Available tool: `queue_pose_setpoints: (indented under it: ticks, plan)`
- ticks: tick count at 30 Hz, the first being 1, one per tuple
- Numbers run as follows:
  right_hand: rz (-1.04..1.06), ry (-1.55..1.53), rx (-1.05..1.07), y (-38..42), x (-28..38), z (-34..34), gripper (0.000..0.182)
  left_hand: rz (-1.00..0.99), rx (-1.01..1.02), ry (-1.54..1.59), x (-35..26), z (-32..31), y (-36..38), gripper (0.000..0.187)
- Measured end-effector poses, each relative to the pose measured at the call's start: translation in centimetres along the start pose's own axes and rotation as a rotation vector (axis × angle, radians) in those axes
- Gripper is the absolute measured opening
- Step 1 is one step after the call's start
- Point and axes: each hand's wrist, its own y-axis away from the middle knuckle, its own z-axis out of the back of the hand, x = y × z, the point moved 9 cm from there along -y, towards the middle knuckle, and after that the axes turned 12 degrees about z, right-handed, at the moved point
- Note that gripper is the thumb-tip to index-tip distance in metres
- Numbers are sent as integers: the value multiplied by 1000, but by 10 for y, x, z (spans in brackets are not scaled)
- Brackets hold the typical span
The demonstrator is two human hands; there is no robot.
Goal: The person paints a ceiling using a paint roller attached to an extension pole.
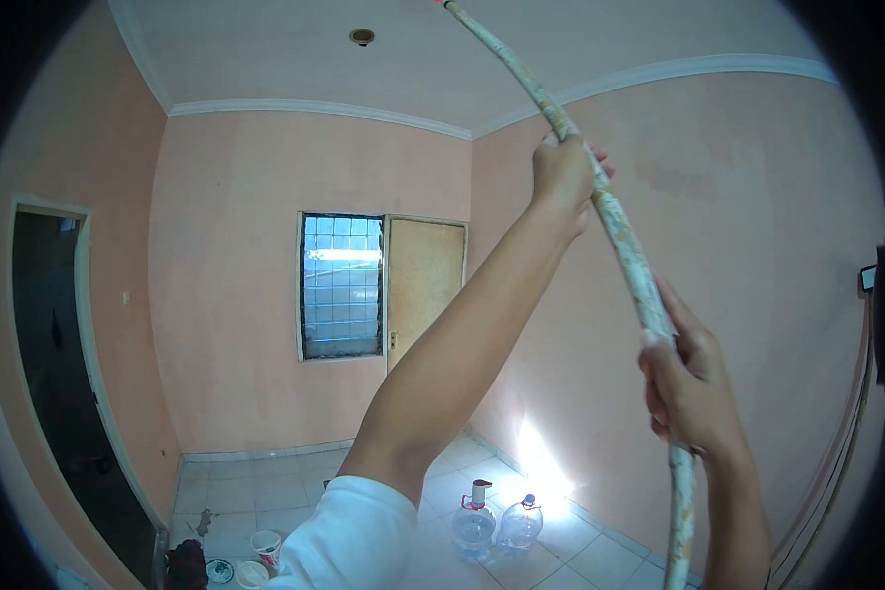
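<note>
A long pole [624, 231], whitish with worn yellow-brown patches, slants up through the view towards the ceiling. High on it, my left hand [563, 179] is closed around the shaft with the arm stretched out. Lower down, my right hand [693, 379] wraps the same pole near the right side. The pole's top end runs to the upper edge of the view, where a bit of red shows; whatever is fixed there is cut off. Its lower end passes out of the bottom of the frame.
Two large clear water bottles [474, 526] stand on the tiled floor [570, 560]. A white bucket [265, 547], a lid and dark cloth [187, 567] lie at lower left. A barred window [342, 285], a door [426, 270], a dark doorway [57, 374] and hanging cables [836, 457] line the walls.
</note>
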Motion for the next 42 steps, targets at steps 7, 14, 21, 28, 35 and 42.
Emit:
queue_pose_setpoints:
  ticks: [7, 14, 21, 28, 35, 42]
  plan:
    - [29, 70, 109, -83, -55, -99, 66, 117, -95, -118, 11, 118, -22, 25]
    - [99, -34, 142, -140, -106, -169, 67, 100, -136, -181, 21, 213, -80, 20]
    - [123, -62, 187, -175, -116, -214, 65, 111, -156, -151, 13, 273, -112, 20]
    - [65, -57, 169, -180, -120, -233, 65, 104, -141, -158, 8, 290, -115, 20]
    - [48, -119, 173, -179, -116, -235, 64, 89, -144, -165, 1, 287, -110, 17]
    - [40, -167, 144, -166, -106, -233, 64, 41, -131, -172, -6, 277, -96, 13]
